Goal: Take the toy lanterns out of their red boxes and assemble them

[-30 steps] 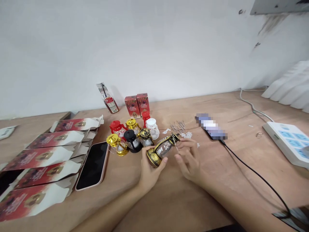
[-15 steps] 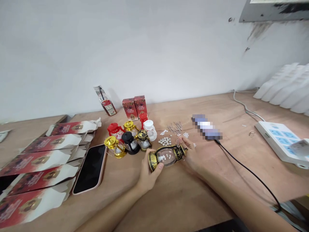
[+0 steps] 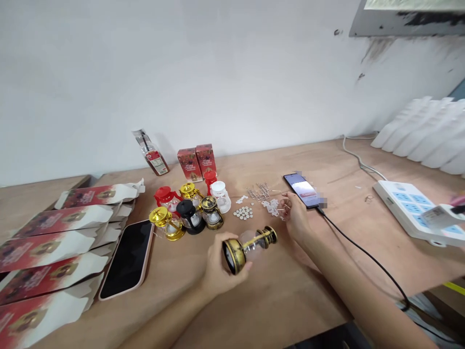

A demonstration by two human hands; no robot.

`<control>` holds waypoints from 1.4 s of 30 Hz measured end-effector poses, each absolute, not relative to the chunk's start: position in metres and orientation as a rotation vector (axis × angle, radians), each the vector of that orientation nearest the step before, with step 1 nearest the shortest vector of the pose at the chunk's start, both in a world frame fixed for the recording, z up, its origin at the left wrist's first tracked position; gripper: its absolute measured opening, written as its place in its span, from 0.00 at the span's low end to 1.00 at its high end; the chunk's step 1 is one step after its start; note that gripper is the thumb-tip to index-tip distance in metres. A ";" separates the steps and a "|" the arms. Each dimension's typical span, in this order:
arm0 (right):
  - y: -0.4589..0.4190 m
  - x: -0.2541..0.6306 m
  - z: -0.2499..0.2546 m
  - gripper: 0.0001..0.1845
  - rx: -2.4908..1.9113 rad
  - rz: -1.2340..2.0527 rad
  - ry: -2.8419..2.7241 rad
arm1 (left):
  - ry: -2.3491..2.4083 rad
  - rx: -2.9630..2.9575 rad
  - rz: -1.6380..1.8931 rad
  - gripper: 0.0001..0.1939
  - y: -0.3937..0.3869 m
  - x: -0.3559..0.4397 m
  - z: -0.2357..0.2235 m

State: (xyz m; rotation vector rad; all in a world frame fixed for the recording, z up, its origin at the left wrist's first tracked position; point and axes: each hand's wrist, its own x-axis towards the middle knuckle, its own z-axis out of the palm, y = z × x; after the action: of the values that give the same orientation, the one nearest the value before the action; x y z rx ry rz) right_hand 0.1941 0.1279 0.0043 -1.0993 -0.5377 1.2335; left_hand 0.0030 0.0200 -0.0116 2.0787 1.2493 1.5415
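My left hand [image 3: 220,266] is wrapped around the base of a black-and-gold toy lantern [image 3: 249,247]. The lantern lies tilted sideways above the table, its narrow top to the right and its underside partly facing me. My right hand [image 3: 293,213], apart from the lantern, pinches a thin bent metal wire [image 3: 279,209] with its fingertips. Just left of those fingers lie small white plastic pieces [image 3: 271,207]. Several bent metal wires [image 3: 258,192] and a cluster of button cells [image 3: 243,213] are spread behind the lantern.
Several small lanterns [image 3: 189,217] stand left of centre, with two red boxes [image 3: 196,165] and a bottle [image 3: 156,160] behind. Flattened red cartons [image 3: 69,225] and a phone [image 3: 129,261] lie left. A cabled phone [image 3: 301,189] and a power strip [image 3: 417,208] sit right.
My right hand has left the lantern's top and moved right, with the wire in its fingers. My left hand has turned the lantern so its base shows more.
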 end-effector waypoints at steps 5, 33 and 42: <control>0.132 0.194 0.000 0.14 -0.992 1.143 -0.576 | 1.199 2.253 1.542 0.23 0.019 0.005 -0.009; 0.064 0.159 -0.006 0.07 -0.543 0.083 -1.895 | 1.398 2.280 1.655 0.18 0.032 0.001 -0.009; 0.063 0.156 -0.001 0.09 -0.536 0.130 -1.937 | 1.435 2.345 1.564 0.17 0.034 -0.001 -0.011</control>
State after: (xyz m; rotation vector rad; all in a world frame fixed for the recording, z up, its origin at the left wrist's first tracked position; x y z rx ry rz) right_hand 0.1558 0.0626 -0.0007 -0.5356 -1.9365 0.1298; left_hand -0.0009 0.0336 -0.0109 2.3448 1.4346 1.5637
